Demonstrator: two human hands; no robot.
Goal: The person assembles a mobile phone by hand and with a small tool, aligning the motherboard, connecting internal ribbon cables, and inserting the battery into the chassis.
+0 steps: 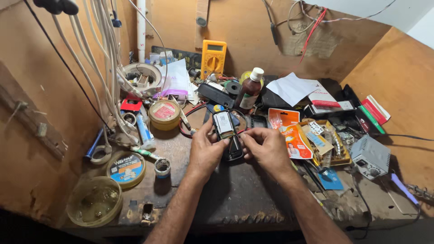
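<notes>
Lying across the right half of the frame are two orange packets (289,131), flat and rectangular, one overlapping the other, just beside a shallow yellow tray (346,159) of small parts. Right of centre near the back stands one brown bottle (249,92) with a white cap and a pale label. One yellow meter (213,58) leans against the back wall at upper centre. Two round tins sit at left: a yellow one with a red label (164,114) and, lower, a flat tin with a blue and orange label (126,168). One grey box with a dial (370,157) rests at the far right.

Both forearms reach up from the bottom edge and meet at the middle of the bench (235,194). The left hand (205,151) curls around a small black phone (226,135) with a white label on its open back, thumb on its left edge. The right hand (266,147) pinches narrowly at the phone's right side, fingertips touching thin wires (237,135).
</notes>
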